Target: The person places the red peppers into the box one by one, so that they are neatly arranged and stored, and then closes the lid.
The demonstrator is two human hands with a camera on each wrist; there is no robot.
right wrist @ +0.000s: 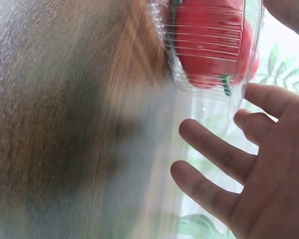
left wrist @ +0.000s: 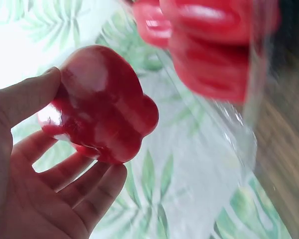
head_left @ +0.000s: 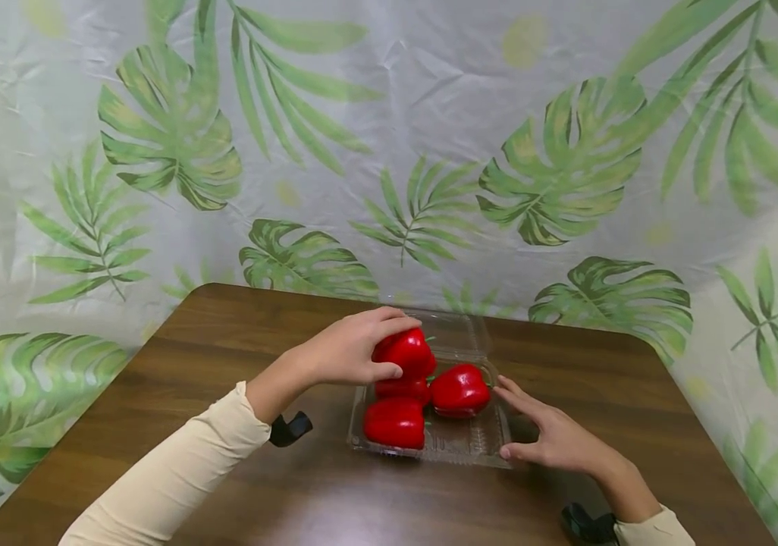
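Note:
My left hand (head_left: 355,345) grips a glossy red bell pepper (head_left: 403,350) between thumb and fingers, over the back left of a clear plastic clamshell box (head_left: 453,447). In the left wrist view the held bell pepper (left wrist: 102,107) shows its lobed end. Inside the box lie a bell pepper at the front left (head_left: 394,423), another at the right (head_left: 460,390) with a green stem, and a third (head_left: 403,389) partly hidden below the held one. My right hand (head_left: 556,436) is at the box's right side, fingers spread, fingertips right at the rim (right wrist: 243,94).
The box's transparent lid (head_left: 453,334) stands open toward the back of the brown wooden table (head_left: 259,318). Behind the table hangs a leaf-patterned curtain (head_left: 423,114). Dark straps are on both wrists, below cream sleeves (head_left: 177,462).

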